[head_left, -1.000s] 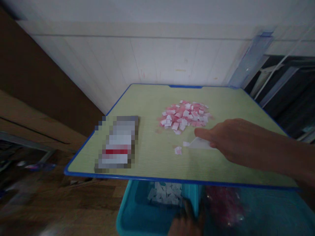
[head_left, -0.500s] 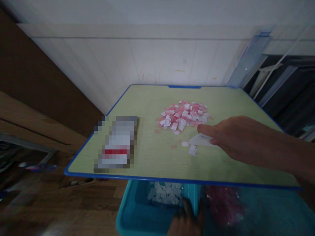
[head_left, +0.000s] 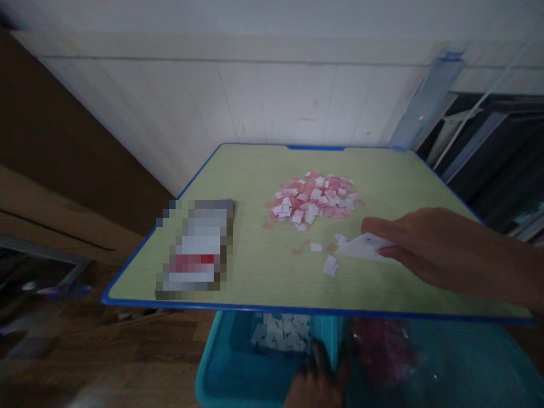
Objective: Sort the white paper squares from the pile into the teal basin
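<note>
Between the thumb and fingers of my right hand (head_left: 420, 238) is a flat white card (head_left: 368, 247), its tip low over the green tabletop (head_left: 255, 272). Small white paper pieces (head_left: 330, 265) lie just left of the card's tip. Beyond them is a loose heap of pink and white paper squares (head_left: 317, 198). Below the table's front edge, my left hand (head_left: 317, 382) grips the side wall of a teal tub (head_left: 204, 368), fingers on both sides of it. White paper scraps (head_left: 283, 332) lie inside that tub.
A phone-like slab, pixelated (head_left: 198, 249), lies on the table's left part. Right of the tub, a clear bag with red contents (head_left: 382, 348) rests in another teal container (head_left: 463, 357). A white wall (head_left: 276, 102) stands behind the table, and dark flat items (head_left: 505, 136) lean at right.
My right hand has drawn back to the right with the card, leaving the small pieces apart from it. One more piece shows by its tip. My left hand stays at the tub.
</note>
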The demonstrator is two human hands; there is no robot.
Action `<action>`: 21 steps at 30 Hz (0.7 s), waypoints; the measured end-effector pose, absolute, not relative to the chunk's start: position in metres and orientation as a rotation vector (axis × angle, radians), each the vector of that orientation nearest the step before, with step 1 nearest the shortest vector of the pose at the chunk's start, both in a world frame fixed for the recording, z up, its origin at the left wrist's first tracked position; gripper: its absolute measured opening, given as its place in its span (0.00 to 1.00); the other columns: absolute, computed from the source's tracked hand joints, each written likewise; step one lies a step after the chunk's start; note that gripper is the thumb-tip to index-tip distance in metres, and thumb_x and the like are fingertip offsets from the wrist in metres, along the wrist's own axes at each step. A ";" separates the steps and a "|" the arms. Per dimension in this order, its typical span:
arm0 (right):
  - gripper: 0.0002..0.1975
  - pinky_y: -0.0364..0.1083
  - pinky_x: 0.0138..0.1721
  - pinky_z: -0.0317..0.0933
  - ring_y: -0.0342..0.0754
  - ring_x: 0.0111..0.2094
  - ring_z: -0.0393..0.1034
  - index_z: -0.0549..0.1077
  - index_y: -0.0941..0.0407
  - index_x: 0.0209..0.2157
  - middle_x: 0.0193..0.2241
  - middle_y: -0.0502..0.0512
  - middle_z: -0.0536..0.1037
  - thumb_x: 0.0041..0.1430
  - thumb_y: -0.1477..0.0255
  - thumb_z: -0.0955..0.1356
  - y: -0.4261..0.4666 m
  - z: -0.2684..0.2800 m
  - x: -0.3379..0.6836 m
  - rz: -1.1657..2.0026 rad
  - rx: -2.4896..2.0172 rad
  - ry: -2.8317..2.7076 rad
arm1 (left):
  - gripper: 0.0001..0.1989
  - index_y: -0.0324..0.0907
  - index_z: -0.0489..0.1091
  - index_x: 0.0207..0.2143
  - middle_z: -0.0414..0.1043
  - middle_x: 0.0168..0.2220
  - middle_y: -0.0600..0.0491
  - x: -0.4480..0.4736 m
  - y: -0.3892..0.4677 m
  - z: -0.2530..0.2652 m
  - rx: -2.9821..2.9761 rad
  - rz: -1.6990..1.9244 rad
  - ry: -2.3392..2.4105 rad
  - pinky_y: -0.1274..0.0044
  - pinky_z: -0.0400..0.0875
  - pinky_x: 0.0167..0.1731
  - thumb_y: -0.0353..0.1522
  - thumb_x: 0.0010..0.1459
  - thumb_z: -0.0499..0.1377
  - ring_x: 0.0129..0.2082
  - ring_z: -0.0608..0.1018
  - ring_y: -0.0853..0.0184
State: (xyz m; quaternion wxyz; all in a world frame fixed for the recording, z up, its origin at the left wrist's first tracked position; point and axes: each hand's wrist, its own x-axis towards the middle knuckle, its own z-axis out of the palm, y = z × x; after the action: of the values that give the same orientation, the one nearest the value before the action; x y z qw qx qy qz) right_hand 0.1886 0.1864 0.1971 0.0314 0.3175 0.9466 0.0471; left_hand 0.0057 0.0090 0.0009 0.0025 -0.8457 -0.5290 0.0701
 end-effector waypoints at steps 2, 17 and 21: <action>0.22 0.45 0.23 0.45 0.44 0.22 0.65 0.64 0.53 0.52 0.22 0.47 0.71 0.57 0.82 0.61 0.181 0.193 0.186 0.063 0.937 2.939 | 0.24 0.56 0.57 0.60 0.75 0.45 0.35 0.006 0.009 0.001 -2.666 0.234 -1.653 0.79 0.74 0.24 0.32 0.62 0.50 0.27 0.79 0.64; 0.13 0.46 0.23 0.44 0.45 0.23 0.59 0.66 0.56 0.39 0.25 0.49 0.71 0.53 0.83 0.61 0.158 0.207 0.109 -0.321 0.512 3.135 | 0.26 0.52 0.51 0.63 0.73 0.47 0.31 -0.005 0.011 -0.009 -2.808 0.219 -1.617 0.78 0.73 0.23 0.32 0.63 0.45 0.27 0.80 0.63; 0.12 0.45 0.21 0.42 0.43 0.20 0.57 0.65 0.54 0.38 0.21 0.45 0.69 0.54 0.83 0.61 0.163 0.214 0.118 -0.323 0.604 3.151 | 0.26 0.53 0.52 0.63 0.73 0.46 0.33 -0.002 0.011 -0.005 -2.771 0.239 -1.622 0.78 0.73 0.24 0.31 0.63 0.46 0.27 0.79 0.64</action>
State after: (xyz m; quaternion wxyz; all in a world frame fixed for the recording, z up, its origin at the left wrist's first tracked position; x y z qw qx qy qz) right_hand 0.1177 0.1630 0.2145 -0.0413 0.1872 0.9763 -0.1001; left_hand -0.0015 0.0114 -0.0051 -0.0393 -0.8600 -0.5034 0.0741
